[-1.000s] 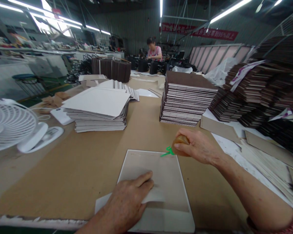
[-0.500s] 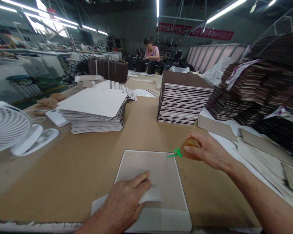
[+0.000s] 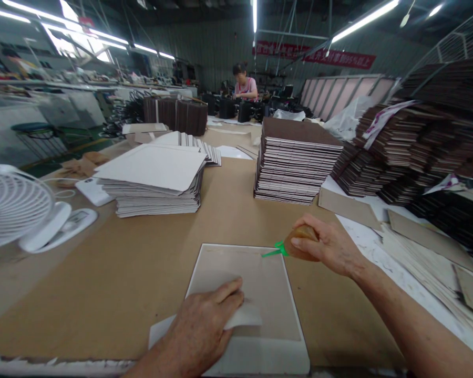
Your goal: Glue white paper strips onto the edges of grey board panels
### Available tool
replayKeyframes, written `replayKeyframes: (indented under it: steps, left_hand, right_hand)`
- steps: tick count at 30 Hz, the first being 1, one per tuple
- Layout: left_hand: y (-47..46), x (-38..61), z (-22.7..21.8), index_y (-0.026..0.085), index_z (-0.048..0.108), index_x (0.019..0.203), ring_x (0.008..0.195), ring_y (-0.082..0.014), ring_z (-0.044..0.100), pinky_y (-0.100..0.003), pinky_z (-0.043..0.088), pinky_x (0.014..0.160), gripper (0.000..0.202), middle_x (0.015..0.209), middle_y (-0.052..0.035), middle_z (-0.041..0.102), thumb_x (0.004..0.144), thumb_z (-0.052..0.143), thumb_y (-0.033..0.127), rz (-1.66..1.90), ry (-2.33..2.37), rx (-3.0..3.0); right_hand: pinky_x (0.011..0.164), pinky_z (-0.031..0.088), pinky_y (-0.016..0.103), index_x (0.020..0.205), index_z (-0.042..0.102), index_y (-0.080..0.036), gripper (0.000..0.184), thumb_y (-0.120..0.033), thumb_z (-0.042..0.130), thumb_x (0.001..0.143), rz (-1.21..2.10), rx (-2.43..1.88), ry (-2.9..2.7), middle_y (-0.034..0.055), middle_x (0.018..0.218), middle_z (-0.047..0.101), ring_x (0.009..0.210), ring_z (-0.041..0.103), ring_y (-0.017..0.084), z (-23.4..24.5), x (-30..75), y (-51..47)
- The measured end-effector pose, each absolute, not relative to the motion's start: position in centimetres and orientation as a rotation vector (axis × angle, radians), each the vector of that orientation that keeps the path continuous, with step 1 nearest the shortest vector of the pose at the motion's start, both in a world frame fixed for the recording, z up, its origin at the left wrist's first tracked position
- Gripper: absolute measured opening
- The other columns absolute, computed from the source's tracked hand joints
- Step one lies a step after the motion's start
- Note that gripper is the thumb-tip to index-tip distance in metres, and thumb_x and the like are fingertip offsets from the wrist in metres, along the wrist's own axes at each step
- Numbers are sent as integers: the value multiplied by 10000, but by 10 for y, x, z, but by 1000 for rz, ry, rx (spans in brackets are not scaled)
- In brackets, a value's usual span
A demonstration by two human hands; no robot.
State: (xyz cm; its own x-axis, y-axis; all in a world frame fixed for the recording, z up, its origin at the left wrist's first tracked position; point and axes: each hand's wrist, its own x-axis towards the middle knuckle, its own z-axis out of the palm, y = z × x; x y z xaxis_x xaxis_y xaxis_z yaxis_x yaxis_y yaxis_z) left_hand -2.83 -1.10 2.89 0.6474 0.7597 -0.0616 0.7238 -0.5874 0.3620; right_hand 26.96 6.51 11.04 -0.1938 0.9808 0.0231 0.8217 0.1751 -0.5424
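A flat panel (image 3: 256,294), beige in the middle with a white border, lies at the table's near edge. On it rests my left hand (image 3: 205,320), fingers together around a white sheet (image 3: 246,316) whose ends stick out on both sides of the hand. My right hand (image 3: 331,247) grips an amber squeeze bottle (image 3: 301,244), tilted on its side. The bottle's green nozzle (image 3: 274,252) points left, its tip over the panel's far right part. A faint line runs along the panel's far edge.
A stack of white boards (image 3: 153,184) stands at the left and a stack of brown-topped boards (image 3: 295,163) at the right. A white fan (image 3: 16,210) sits far left. Loose card pieces (image 3: 350,207) lie to the right. A person (image 3: 245,86) sits beyond the table.
My right hand has moved slightly left with the squeeze bottle, so the nozzle tip is farther in over the panel. My left hand stays in place.
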Motion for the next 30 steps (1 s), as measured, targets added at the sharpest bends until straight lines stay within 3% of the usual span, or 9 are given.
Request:
replayKeyframes:
  steps: [4,7,13,19,21,24,26,28,30]
  left_hand:
    - [-11,-28,29,248,493,1254,1145,-235,564,-426,524,909,589,1469,-19,378,696,446,63,132,1169,2511]
    - [-11,-27,27,251,497,1260,1146,-253,562,-443,524,908,605,1474,-21,368,684,462,67,91,1179,2506]
    - [-10,-29,13,280,523,1259,1083,-259,605,-424,528,913,666,1469,6,375,639,490,38,89,1226,2539]
    - [-4,-35,2,277,458,1327,1142,-214,575,-297,507,936,532,1396,-8,480,807,487,168,350,1183,2513]
    - [-1,-37,8,259,450,1318,1144,-212,572,-273,495,933,506,1355,-25,525,818,470,181,427,1210,2432]
    - [1,-41,34,253,496,1230,1050,-208,613,-288,487,886,366,1203,-33,621,880,397,218,512,1300,2196]
    - [3,-45,59,251,551,1155,889,-202,640,-295,485,794,302,972,-24,674,947,340,309,552,1377,1980]
    - [7,-48,82,229,610,1092,718,-194,622,-285,469,691,382,728,-10,644,970,319,445,633,1427,1732]
    - [12,-50,98,184,655,1037,658,-195,610,-282,469,658,476,641,-22,626,943,358,543,751,1376,1472]
  right_hand:
    - [577,391,259,1003,610,-222,351,-407,728,728,1027,-1492,-1317,-22,761,620,677,554,164,84,285,61]
    - [484,384,243,898,621,-198,304,-418,722,714,1176,-1315,-870,9,766,649,628,578,168,66,298,58]
    - [499,470,277,941,613,-226,309,-487,585,779,1083,-1215,-631,31,864,696,694,637,193,58,325,60]
    - [386,420,229,873,584,-226,272,-454,640,735,939,-1188,-581,4,756,666,576,591,155,65,347,76]
    - [432,479,243,890,593,-236,285,-446,675,716,922,-1193,-622,4,798,671,632,611,162,66,350,82]
    - [650,579,316,914,603,-247,333,-407,731,652,915,-1201,-711,10,933,677,830,644,193,64,350,92]
    - [796,569,357,944,607,-254,385,-411,737,618,894,-1212,-777,7,1033,665,950,631,209,61,350,99]
    - [872,534,351,1003,597,-280,435,-462,707,625,824,-1245,-833,-13,1130,634,1031,604,205,54,351,107]
    - [894,506,358,1034,588,-296,459,-522,670,642,711,-1334,-870,-16,1154,622,1061,589,215,44,356,113]
